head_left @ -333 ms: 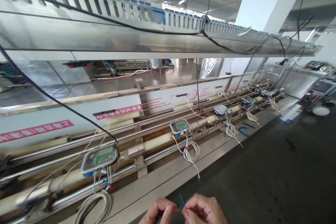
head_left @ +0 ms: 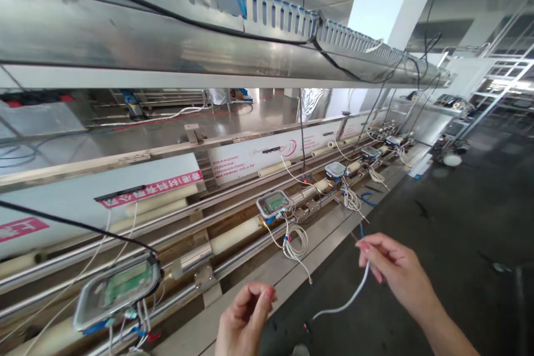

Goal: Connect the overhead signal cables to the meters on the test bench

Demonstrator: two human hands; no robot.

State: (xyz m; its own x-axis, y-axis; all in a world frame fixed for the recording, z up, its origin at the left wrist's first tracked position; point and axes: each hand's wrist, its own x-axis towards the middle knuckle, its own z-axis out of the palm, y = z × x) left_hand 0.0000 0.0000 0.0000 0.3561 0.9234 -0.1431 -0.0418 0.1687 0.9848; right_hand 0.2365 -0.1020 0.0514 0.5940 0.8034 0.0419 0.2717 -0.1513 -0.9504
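My right hand (head_left: 390,267) pinches a short light-grey cable (head_left: 348,301) between thumb and fingers. A blue wire end sticks up above the fingertips, and the cable's lower end curves down left to a dark tip with a little red. My left hand (head_left: 246,317) is apart from it at the lower middle, thumb pressed to the curled fingers; whether anything small is between them is hidden. Beyond the hands, a meter with a clear cover (head_left: 273,203) sits on the pipe line, with a coiled grey cable (head_left: 297,242) hanging from it.
A nearer meter (head_left: 119,292) stands at the lower left, and more meters with coiled cables follow along the metal rails. A slotted metal trunking (head_left: 167,39) with black cables runs overhead. A blue cable piece (head_left: 367,198) lies on the bench ledge.
My hands have moved apart; the right has gone right and up with the cable, now hanging in view. The camera has turned right, shifting the bench leftward.
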